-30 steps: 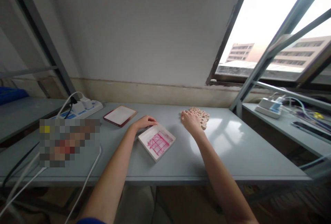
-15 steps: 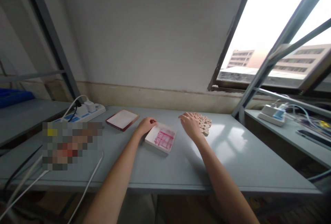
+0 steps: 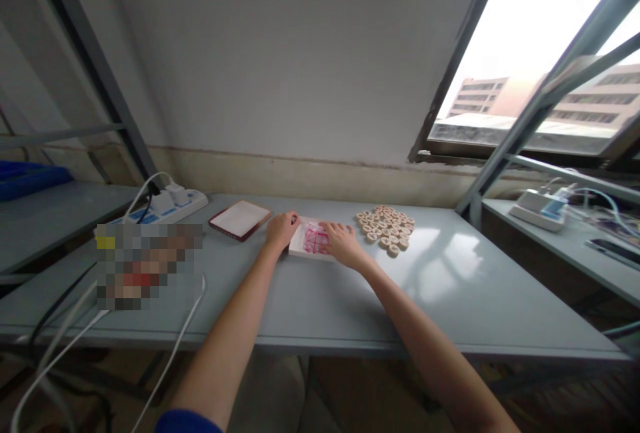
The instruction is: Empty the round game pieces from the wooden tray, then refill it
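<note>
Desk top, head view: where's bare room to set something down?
Desk is bare between the forearms, toward the near edge, and right of the round wooden pieces, in the sunlit patch. Crowded: mid-desk, with left hand and right hand at the white tray; left, with the red-edged tray and power strip.

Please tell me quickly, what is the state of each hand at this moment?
Left hand: curled at the left edge of the white box; grip cannot be told.
Right hand: open, over the box's right side.
</note>
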Demonstrator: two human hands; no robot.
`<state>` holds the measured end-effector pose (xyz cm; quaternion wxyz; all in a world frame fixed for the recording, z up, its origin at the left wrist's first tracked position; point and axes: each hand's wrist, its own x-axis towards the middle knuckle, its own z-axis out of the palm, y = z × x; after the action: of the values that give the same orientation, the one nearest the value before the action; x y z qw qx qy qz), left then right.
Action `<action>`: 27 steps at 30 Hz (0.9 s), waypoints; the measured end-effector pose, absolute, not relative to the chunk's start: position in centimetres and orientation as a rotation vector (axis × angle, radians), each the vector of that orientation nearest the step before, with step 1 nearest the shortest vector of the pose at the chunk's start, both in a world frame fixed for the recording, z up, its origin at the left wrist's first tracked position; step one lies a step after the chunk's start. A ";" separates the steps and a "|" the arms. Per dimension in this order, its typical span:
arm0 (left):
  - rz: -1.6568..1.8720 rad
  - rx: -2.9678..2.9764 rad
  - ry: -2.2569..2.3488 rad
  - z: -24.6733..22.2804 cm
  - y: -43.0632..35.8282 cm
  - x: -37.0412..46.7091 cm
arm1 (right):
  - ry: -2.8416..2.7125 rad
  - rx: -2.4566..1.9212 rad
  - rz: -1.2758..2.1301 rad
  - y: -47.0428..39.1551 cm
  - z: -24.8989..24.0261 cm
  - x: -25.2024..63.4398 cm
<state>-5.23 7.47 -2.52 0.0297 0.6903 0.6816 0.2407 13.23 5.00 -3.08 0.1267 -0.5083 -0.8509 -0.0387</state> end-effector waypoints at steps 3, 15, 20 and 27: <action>0.730 2.131 2.087 -2.6 7.5 -5.1 | -2.448 -1.496 -0.095 4.8 -2.6 13.1; 0.737 2.096 2.081 -2.7 7.4 -5.3 | -2.145 -1.564 -0.123 4.9 -1.4 13.7; 0.782 2.033 2.197 -2.6 7.8 -6.8 | -1.794 -1.607 0.021 5.7 1.0 16.1; 0.759 2.019 2.278 -3.2 7.8 -6.5 | -2.372 -1.452 0.385 6.4 0.2 19.8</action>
<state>-6.53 7.82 -3.16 0.0022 0.6436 0.7262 0.2419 19.81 6.36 0.22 0.1662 -0.5100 -0.8331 0.1351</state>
